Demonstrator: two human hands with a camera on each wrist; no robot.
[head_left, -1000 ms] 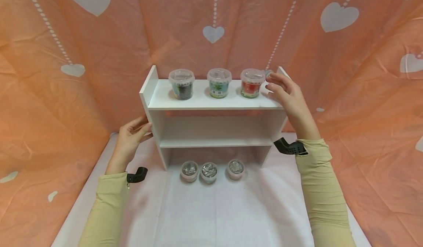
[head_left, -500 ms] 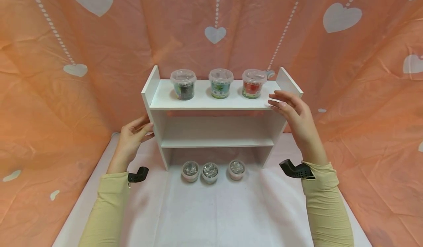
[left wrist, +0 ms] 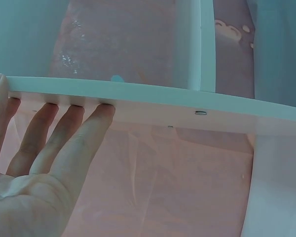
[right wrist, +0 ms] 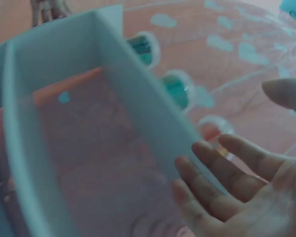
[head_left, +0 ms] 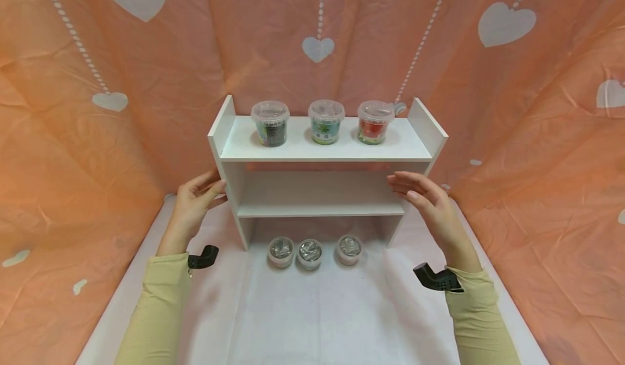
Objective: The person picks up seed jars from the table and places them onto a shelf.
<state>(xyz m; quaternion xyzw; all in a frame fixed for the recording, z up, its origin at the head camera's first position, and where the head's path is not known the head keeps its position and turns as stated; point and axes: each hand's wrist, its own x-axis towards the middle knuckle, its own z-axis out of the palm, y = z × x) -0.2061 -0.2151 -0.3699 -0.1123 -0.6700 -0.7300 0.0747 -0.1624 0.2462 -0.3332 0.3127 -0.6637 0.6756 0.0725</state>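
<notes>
A white shelf unit (head_left: 298, 151) stands upright on the table, with two boards and raised side panels. My left hand (head_left: 192, 205) touches its left side panel; in the left wrist view straight fingers (left wrist: 81, 148) press the outer face and the thumb lies at the front edge. My right hand (head_left: 434, 213) hovers at the unit's right front, fingers extended, holding nothing. Along the top board stand three lidded plastic tubs: a dark-labelled tub (head_left: 271, 133), a blue-green tub (head_left: 325, 130) and a red tub (head_left: 372, 130).
On the white-covered table (head_left: 293, 316), before the unit's base, sit three small tubs with silvery contents: a left one (head_left: 280, 250), a middle one (head_left: 310, 252) and a right one (head_left: 349, 248). An orange curtain (head_left: 263, 34) with white hearts hangs behind and at both sides.
My right hand has drawn away from beside the red tub, moving down to the level of the middle board. My left hand stays at the left panel; the tubs keep their places.
</notes>
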